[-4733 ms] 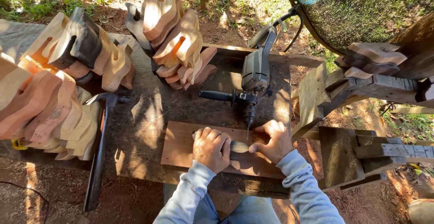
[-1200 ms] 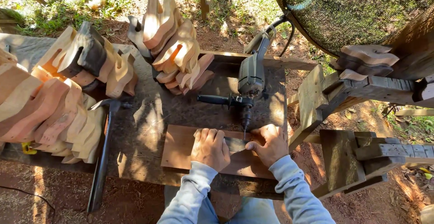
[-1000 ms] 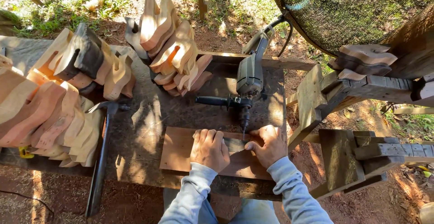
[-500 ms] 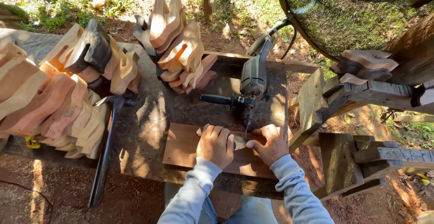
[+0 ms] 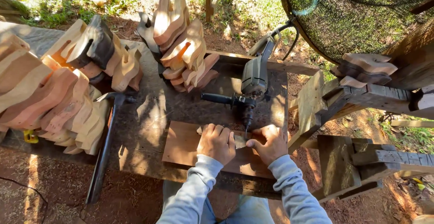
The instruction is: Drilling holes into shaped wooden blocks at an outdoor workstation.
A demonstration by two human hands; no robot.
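1. A dark wooden counter [image 5: 149, 129] outdoors carries stacks of cut wood shapes [image 5: 68, 93].
2. A mounted power drill [image 5: 253, 81] points its bit down over a flat board [image 5: 185, 145].
3. The left hand [image 5: 217, 142] and right hand [image 5: 271, 143] press a small wood piece [image 5: 238, 141] beneath the bit, fingers curled narrowly around it.
4. Risk: fingers sit close to the bit; a slip could cause injury.
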